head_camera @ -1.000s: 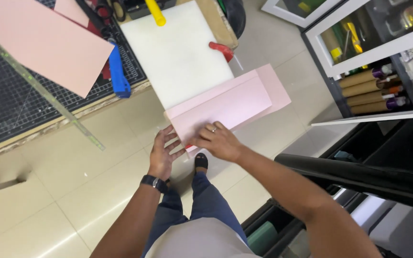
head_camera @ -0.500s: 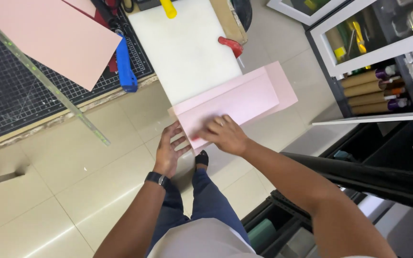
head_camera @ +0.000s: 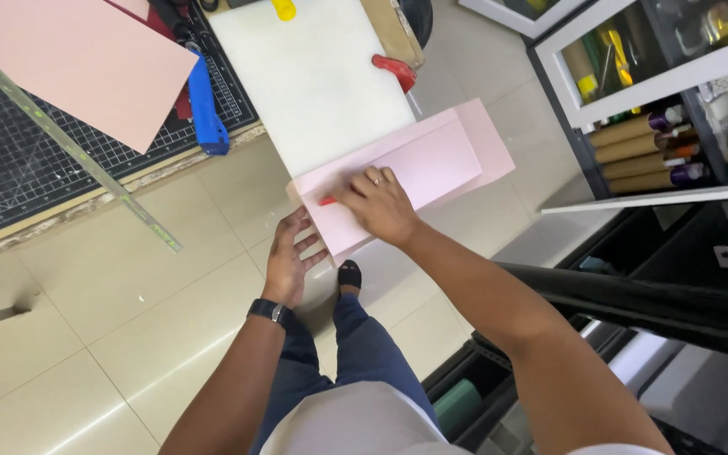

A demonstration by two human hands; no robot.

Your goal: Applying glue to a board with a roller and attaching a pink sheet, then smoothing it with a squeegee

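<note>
- Since a second ago the right hand (head_camera: 381, 205) has slid up onto the pink card (head_camera: 414, 168), and a small red tool (head_camera: 328, 200) now shows under its fingers, where before only bare fingertips pressed the sheet.
- Left hand (head_camera: 291, 259) has shifted a little and now cups the card's near corner from below, fingers spread wide, nothing closed inside them.
- Right grip is narrow, pinched on the red tool, tip touching the card near its left edge.
- Pink card lies half on the white board (head_camera: 313, 76) at the desk (head_camera: 10, 168) edge, its near end hanging out over the floor (head_camera: 128, 303).
- It looks like a light, folded sheet: thin, fairly stiff along the crease, easily dented or creased wrongly, and smooth enough to slide on the board.
- Best hold, I judge, is flat palm pressure on top with support under the overhanging corner, not a pinch mid-sheet.
- Blue cutter (head_camera: 204, 109) and steel ruler (head_camera: 69, 143) sit apart, untouched.
</note>
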